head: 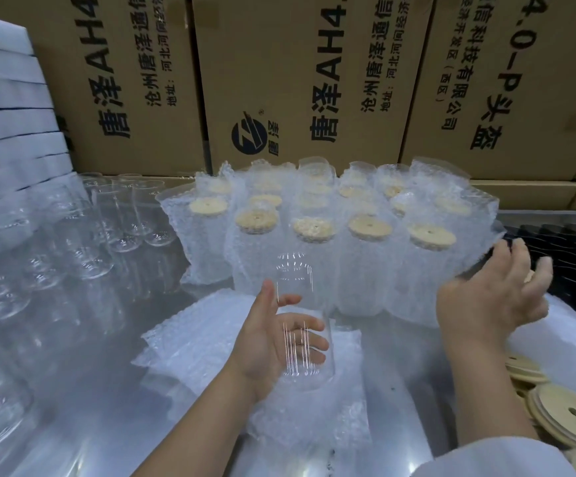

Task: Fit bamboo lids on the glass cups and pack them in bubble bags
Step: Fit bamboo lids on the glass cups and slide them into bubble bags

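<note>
The left hand (pixel 272 342) curls its fingers round a clear, lidless glass cup (pixel 302 321), upright above the flat bubble bags (pixel 210 342). The right hand (pixel 493 297), fingers spread, seems to hold a round bamboo lid (pixel 529 276). Slick glass could slip from that loose grasp.

Tall brown cardboard cartons (pixel 290 80) printed with black Chinese characters and a round black logo stand side by side along the back, filling the upper part of the view. Lower flat cartons (pixel 534 192) lie beneath them at the right. At the far left a stack of white flat boxes (pixel 7 132) rises in a leaning pile. A tray of black caps (pixel 575 256) sits at the right edge. Everything rests on a shiny metal table (pixel 100 401).
</note>
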